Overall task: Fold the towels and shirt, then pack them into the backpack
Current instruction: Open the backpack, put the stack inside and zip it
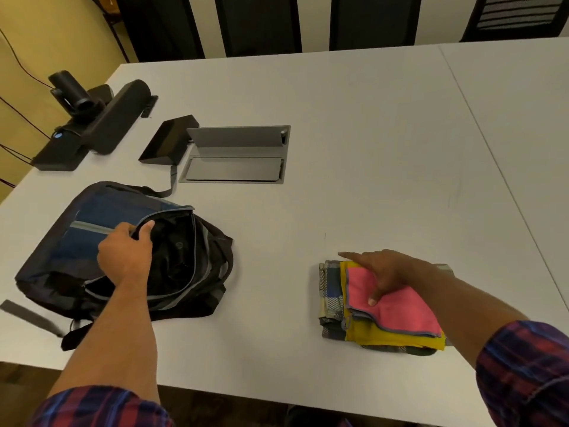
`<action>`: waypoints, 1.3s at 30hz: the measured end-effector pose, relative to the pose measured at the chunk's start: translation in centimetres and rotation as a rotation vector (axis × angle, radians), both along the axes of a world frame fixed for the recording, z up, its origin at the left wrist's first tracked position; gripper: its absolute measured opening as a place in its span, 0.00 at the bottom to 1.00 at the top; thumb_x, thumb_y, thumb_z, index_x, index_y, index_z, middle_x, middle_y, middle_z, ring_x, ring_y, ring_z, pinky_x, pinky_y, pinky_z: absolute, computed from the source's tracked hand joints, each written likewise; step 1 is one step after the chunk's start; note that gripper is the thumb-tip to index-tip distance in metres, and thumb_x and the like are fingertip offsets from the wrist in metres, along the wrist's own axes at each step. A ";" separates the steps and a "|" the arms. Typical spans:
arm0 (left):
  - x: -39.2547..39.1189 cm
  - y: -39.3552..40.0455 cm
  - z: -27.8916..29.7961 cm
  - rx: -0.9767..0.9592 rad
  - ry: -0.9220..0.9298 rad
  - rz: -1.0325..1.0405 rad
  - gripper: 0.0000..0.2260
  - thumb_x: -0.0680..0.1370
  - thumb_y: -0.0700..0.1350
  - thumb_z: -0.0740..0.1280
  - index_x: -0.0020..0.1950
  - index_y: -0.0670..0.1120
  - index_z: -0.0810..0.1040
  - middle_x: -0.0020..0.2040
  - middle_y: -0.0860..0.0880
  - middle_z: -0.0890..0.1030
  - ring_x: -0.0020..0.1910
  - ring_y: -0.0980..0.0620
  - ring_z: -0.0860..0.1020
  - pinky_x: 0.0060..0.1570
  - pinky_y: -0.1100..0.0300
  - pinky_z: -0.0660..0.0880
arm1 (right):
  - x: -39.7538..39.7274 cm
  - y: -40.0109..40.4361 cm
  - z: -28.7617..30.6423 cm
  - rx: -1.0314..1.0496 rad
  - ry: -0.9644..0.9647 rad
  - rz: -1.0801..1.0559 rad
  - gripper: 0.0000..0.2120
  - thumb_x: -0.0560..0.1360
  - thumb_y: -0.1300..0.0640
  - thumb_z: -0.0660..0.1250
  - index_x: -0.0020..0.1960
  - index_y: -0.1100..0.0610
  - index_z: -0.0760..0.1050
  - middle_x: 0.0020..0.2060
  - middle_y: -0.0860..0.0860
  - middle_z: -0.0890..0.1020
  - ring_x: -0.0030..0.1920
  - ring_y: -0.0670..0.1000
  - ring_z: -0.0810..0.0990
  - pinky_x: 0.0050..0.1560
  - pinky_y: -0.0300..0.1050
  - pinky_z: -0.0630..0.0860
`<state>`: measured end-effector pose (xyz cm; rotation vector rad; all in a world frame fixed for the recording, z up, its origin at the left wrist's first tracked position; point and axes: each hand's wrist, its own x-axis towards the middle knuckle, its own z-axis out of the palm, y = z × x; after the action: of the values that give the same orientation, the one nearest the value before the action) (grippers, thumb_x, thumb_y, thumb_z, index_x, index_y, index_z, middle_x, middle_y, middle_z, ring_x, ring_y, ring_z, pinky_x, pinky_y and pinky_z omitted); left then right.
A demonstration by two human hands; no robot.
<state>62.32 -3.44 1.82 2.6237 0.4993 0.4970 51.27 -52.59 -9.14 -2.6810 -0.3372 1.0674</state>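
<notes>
A blue and black backpack [92, 223] lies flat on the white table [354, 143] at the left, its main zip undone and the dark inside showing. My left hand [126, 251] grips the upper edge of that opening. At the right sits a folded stack: a pink towel [397, 309] on top, a yellow towel [385, 337] under it, and a plaid shirt [331, 291] at the bottom. My right hand [381, 272] rests on the stack's far side, thumb pressed on the pink towel and the fingers around the far edge.
A conference camera bar [101, 118] and a small black wedge device [167, 140] stand at the back left. An open cable hatch [237, 155] is set into the table behind the backpack. Dark chairs [255, 23] line the far edge. The table's front edge runs just below the stack.
</notes>
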 end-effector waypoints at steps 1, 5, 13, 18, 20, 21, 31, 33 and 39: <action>0.0 0.0 0.0 0.003 0.001 -0.001 0.20 0.79 0.58 0.67 0.50 0.39 0.78 0.41 0.39 0.81 0.43 0.38 0.80 0.46 0.41 0.80 | -0.2 -0.1 0.2 0.015 -0.024 0.016 0.65 0.59 0.33 0.80 0.77 0.32 0.34 0.65 0.52 0.75 0.63 0.57 0.76 0.65 0.52 0.70; 0.0 0.1 -0.3 0.009 0.001 -0.006 0.20 0.79 0.58 0.67 0.49 0.40 0.78 0.41 0.40 0.81 0.41 0.38 0.80 0.45 0.42 0.80 | -1.7 -0.8 0.6 0.036 -0.130 0.143 0.55 0.67 0.26 0.68 0.75 0.30 0.30 0.57 0.51 0.74 0.51 0.54 0.77 0.57 0.51 0.73; -0.1 -0.3 -0.6 0.036 0.022 -0.018 0.20 0.79 0.58 0.67 0.51 0.39 0.79 0.42 0.39 0.81 0.42 0.38 0.81 0.45 0.42 0.80 | -1.7 -1.6 -0.8 0.005 -0.241 0.397 0.32 0.76 0.27 0.54 0.74 0.23 0.40 0.57 0.54 0.71 0.50 0.55 0.76 0.55 0.52 0.75; -0.1 -0.2 -0.6 0.062 0.021 -0.022 0.20 0.80 0.57 0.67 0.52 0.38 0.79 0.42 0.39 0.81 0.42 0.38 0.81 0.44 0.42 0.80 | -1.7 -1.6 -0.8 0.012 -0.262 0.468 0.34 0.75 0.26 0.57 0.74 0.24 0.42 0.60 0.55 0.70 0.51 0.56 0.76 0.58 0.50 0.74; -0.3 -0.2 -0.7 0.083 0.027 -0.033 0.20 0.80 0.58 0.66 0.52 0.39 0.79 0.42 0.39 0.81 0.42 0.38 0.81 0.45 0.42 0.80 | -1.8 -1.0 -0.9 0.006 -0.273 0.536 0.36 0.73 0.25 0.58 0.75 0.25 0.43 0.68 0.56 0.66 0.55 0.57 0.76 0.61 0.51 0.73; -0.4 -0.1 -0.7 0.088 0.026 -0.038 0.20 0.80 0.58 0.66 0.52 0.39 0.79 0.41 0.39 0.81 0.41 0.38 0.81 0.45 0.42 0.80 | -1.8 -0.8 -0.9 0.008 -0.302 0.566 0.36 0.74 0.25 0.58 0.76 0.27 0.45 0.71 0.57 0.65 0.58 0.58 0.76 0.62 0.53 0.73; -0.9 0.1 -0.9 0.096 0.017 -0.057 0.19 0.80 0.57 0.66 0.50 0.40 0.80 0.40 0.41 0.81 0.40 0.41 0.80 0.48 0.41 0.79 | -4.5 -0.4 0.0 0.066 -0.805 0.804 0.34 0.80 0.49 0.65 0.82 0.47 0.54 0.68 0.56 0.72 0.62 0.59 0.76 0.60 0.53 0.75; -1.0 0.0 -0.9 0.104 0.022 -0.056 0.19 0.80 0.57 0.66 0.51 0.40 0.79 0.40 0.41 0.81 0.40 0.41 0.80 0.49 0.40 0.79 | -4.6 0.0 -0.5 0.072 -0.763 0.850 0.41 0.73 0.54 0.70 0.81 0.47 0.56 0.65 0.56 0.72 0.58 0.58 0.76 0.56 0.51 0.77; -0.9 -0.1 -1.1 0.106 0.034 -0.055 0.20 0.80 0.57 0.66 0.50 0.40 0.79 0.40 0.41 0.81 0.41 0.40 0.80 0.50 0.40 0.78 | -1.6 3.2 0.3 -0.032 -0.412 0.898 0.50 0.69 0.55 0.70 0.81 0.39 0.44 0.82 0.48 0.47 0.57 0.58 0.75 0.53 0.53 0.77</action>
<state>61.46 -3.50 0.69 2.7436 0.4205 0.4735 49.68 -49.35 -8.85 -2.7718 -1.7148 0.6426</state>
